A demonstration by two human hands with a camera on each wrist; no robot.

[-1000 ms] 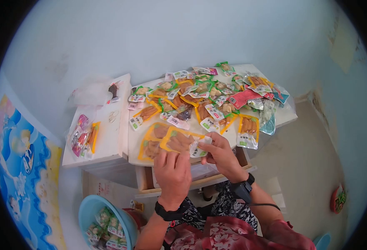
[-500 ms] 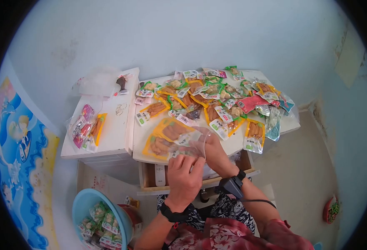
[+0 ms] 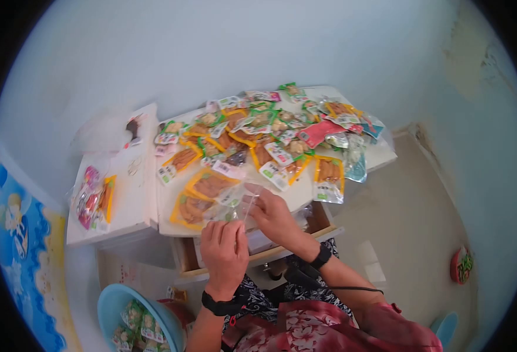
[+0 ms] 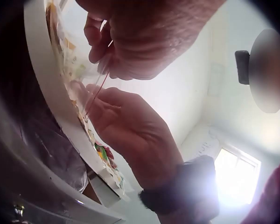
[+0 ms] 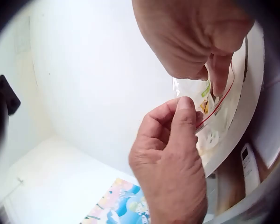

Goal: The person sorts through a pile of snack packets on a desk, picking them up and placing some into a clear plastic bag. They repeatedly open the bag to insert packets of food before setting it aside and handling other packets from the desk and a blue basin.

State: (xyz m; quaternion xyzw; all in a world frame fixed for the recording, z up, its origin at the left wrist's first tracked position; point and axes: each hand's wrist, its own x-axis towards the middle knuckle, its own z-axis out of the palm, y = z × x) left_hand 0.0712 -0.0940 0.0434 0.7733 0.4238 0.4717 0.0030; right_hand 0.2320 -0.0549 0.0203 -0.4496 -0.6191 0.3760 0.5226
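Note:
Both hands are at the mouth of a clear zip bag (image 5: 213, 122) with a red line along its opening. My left hand (image 3: 224, 253) pinches the near edge of the bag between thumb and fingers. Inside the mouth are the fingers of my right hand (image 3: 276, 218), stretched out and partly seen through the plastic. Two yellow-edged food packets with brown pieces show through the bag: an upper packet (image 3: 210, 183) and a lower packet (image 3: 189, 211), overlapping. In the right wrist view the straight right fingers (image 5: 220, 77) point down into the bag.
Behind the bag lies a heap of sealed food packets (image 3: 264, 132) on a white table (image 3: 296, 196). At left, a filled clear bag (image 3: 91, 202) lies on a white cabinet. A drawer (image 3: 317, 220) stands open below the hands. A blue tub (image 3: 108, 305) holds more packets.
The right hand, earlier gripping the upper packet at its white end, has pushed it into the bag and straightened its fingers. The left hand keeps its pinch on the bag. The head view has shifted.

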